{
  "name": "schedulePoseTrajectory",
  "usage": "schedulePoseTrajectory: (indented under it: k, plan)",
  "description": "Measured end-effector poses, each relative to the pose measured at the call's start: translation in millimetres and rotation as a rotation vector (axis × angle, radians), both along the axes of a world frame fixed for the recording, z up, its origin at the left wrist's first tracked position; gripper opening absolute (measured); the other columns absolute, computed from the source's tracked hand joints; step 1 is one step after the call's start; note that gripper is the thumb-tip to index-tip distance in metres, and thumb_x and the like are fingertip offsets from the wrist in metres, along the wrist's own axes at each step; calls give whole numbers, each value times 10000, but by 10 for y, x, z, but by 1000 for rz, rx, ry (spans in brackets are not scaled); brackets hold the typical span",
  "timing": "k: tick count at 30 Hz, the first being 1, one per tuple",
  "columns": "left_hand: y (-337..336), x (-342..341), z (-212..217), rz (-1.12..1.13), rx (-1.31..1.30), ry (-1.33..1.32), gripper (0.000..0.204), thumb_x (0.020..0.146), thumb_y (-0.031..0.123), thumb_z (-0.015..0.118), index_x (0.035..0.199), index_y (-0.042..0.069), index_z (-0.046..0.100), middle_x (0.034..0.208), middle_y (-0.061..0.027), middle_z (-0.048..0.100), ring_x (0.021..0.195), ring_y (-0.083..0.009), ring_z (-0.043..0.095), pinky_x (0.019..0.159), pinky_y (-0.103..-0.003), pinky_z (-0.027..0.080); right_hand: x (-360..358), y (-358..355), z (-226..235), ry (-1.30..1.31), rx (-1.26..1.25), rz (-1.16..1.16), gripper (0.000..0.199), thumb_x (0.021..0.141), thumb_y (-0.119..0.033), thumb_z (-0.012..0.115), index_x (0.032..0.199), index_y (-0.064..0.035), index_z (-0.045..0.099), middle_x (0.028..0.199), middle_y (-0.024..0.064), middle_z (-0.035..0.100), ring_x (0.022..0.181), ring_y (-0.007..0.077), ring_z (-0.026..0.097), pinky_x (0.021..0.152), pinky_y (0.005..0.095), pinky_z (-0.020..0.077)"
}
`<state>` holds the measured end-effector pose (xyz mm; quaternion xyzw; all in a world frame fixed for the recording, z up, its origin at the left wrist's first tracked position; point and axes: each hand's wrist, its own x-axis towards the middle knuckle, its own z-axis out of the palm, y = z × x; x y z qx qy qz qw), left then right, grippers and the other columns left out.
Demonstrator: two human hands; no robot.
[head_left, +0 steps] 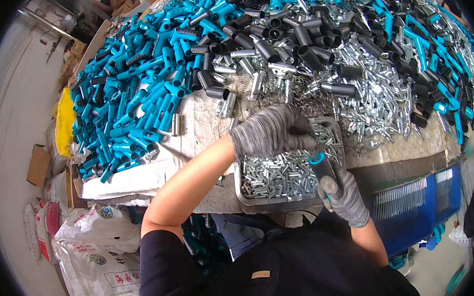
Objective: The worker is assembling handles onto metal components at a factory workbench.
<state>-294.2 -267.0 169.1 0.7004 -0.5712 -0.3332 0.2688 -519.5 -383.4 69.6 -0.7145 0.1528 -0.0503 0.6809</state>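
Observation:
My left hand (272, 131), in a grey knitted glove, hovers over the far side of a grey tray (240, 184) of small metal pins (278, 175). Its fingers are curled together, and whatever they may pinch is hidden. At the tray's right front corner, my gloved right hand (346, 199) is closed around a black and teal tubular handle (321, 166). The handle tilts upward, its round teal-rimmed end facing up toward the left fingers but apart from them. Behind the left hand lies a heap of thin metal springs (304, 87).
Teal tubular parts (157, 59) heap up on the left of the table, black sleeves (310, 58) in the middle, shiny metal rods (380, 98) at right. A blue crate (403, 207) stands below the table's right edge. White sacks (98, 264) sit at lower left.

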Motion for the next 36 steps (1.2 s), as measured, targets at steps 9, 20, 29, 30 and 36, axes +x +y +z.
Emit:
schedulePoseTrajectory:
  k: [9, 20, 29, 30, 36]
  plan:
    - [-415, 597, -133, 153, -103, -682, 363, 919, 431, 542, 1012, 103, 666, 750, -134, 653, 622, -264, 606, 535, -330, 476, -30, 23, -6, 123, 362, -102, 563, 858, -346, 654, 1312, -76, 460, 721, -9, 544, 627, 70, 484, 528, 244, 419]
    - [298, 3934, -834, 903, 568, -1268, 498, 948, 307, 427, 1438, 295, 343, 1525, -23, 290, 1429, -249, 216, 1102, -598, 188, -37, 9, -1, 149, -118, -33, 505, 843, -327, 643, 1175, 38, 536, 1050, 178, 600, 950, 271, 596, 850, 378, 469]
    - [343, 3379, -663, 783, 456, -1398, 411, 946, 224, 427, 1357, 205, 433, 1321, -75, 535, 1203, -267, 526, 1062, -608, 250, -55, 5, -96, 147, -262, -25, 499, 845, -367, 648, 1158, 10, 553, 988, 194, 619, 890, 362, 606, 787, 426, 479]
    - [415, 3272, -631, 808, 407, -1336, 471, 915, 284, 524, 1373, 263, 416, 1337, -93, 517, 1215, -283, 515, 1038, -608, 282, -33, 8, -149, 65, -344, -26, 515, 851, -397, 636, 1157, 10, 554, 970, 186, 622, 869, 350, 607, 777, 417, 481]
    - [536, 3053, -546, 946, 430, -986, 608, 863, 258, 577, 1413, 386, 351, 1369, -141, 468, 1226, -349, 491, 984, -477, 429, 120, 43, 101, 70, 20, -52, 573, 881, -497, 588, 1151, 8, 564, 848, 100, 624, 744, 202, 579, 710, 352, 482]
